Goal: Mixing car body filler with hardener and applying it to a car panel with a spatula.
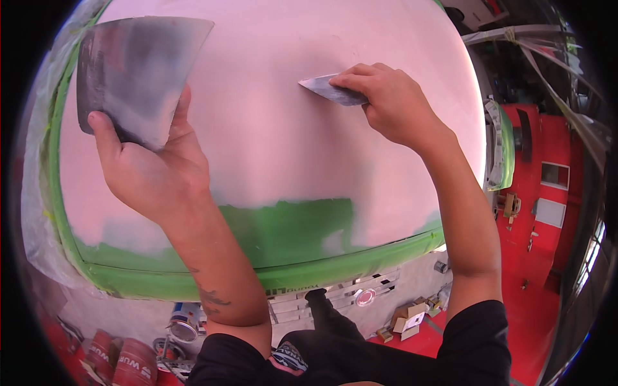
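Observation:
A broad panel, curved like a vehicle's roof or hood, fills the middle; most of it wears a smooth pale pink coat (pixel 257 128). Bare green paint (pixel 290 225) shows along its near edge. Above the panel's left side, my left hand (pixel 158 174) grips a wide grey metal plate (pixel 138 64) by its lower end, thumb on one edge and fingers behind. My right hand (pixel 396 103) pinches a thin metal filler spreader (pixel 335 88), tilted low over the pink coat right of centre. Whether its edge touches the surface, I cannot tell.
Clear plastic sheeting (pixel 38 219) hangs along the panel's left edge. Below the near edge stand a tin (pixel 185 321), red drums (pixel 136 361) and an open cardboard box (pixel 407 321). A red surface (pixel 544 276) runs down the right, beside a green part (pixel 505 148).

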The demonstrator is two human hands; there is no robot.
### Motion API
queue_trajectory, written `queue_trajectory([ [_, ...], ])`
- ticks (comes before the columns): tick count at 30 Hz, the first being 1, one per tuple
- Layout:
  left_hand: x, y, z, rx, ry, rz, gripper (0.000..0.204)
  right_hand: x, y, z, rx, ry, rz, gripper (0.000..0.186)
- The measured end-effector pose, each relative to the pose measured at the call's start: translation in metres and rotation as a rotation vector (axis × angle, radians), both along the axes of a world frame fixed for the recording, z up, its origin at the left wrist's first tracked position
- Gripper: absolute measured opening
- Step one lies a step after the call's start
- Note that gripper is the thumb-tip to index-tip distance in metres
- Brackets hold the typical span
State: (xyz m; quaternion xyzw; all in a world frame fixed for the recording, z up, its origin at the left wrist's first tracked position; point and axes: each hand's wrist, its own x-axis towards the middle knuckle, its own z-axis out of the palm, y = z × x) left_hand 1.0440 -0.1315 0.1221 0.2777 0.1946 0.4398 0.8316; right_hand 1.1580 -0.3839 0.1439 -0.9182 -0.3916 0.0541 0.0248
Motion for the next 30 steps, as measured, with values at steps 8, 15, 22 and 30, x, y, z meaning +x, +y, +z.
queue_trajectory([
  [8, -0.007, 0.009, -0.009, 0.014, -0.297, -0.213, 0.04, -0.042, -0.029, 0.0, 0.017, 0.03, 0.003, 0.064],
  [15, 0.003, 0.007, -0.01, 0.113, 0.035, -0.041, 0.045, -0.078, -0.053, 0.005, -0.016, 0.109, -0.049, 0.072],
  [22, -0.005, 0.014, -0.018, 0.073, -0.287, -0.27, 0.04, -0.114, -0.074, 0.007, -0.012, 0.154, -0.099, 0.072],
  [30, 0.003, 0.003, -0.01, 0.105, 0.067, -0.063, 0.044, -0.111, -0.087, 0.032, -0.027, 0.169, -0.14, 0.061],
])
